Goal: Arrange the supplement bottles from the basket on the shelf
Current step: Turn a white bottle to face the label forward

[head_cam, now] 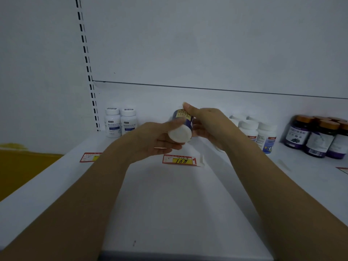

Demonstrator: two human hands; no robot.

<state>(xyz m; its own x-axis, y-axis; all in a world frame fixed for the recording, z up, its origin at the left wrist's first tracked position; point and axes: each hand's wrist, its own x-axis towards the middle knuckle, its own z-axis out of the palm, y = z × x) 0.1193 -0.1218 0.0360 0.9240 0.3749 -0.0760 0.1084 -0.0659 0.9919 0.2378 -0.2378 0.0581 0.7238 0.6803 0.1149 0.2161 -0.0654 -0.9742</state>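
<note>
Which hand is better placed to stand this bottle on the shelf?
Probably the right hand: it wraps the labelled body of the bottle, while the left hand only cups the cap end.

One wide-angle camera, worn on the person's head, gives the only view. It faces forward and slightly down, close over a white shelf (178, 194) whose deck fills the lower half, while the back panel (207, 44) fills the upper half. The slotted upright (88, 68) at the left leans with the lens's curve. Both forearms enter from the bottom corners, and the left hand (160, 140) and right hand (209, 125) meet around a supplement bottle (181, 129) near the frame's centre.
</note>
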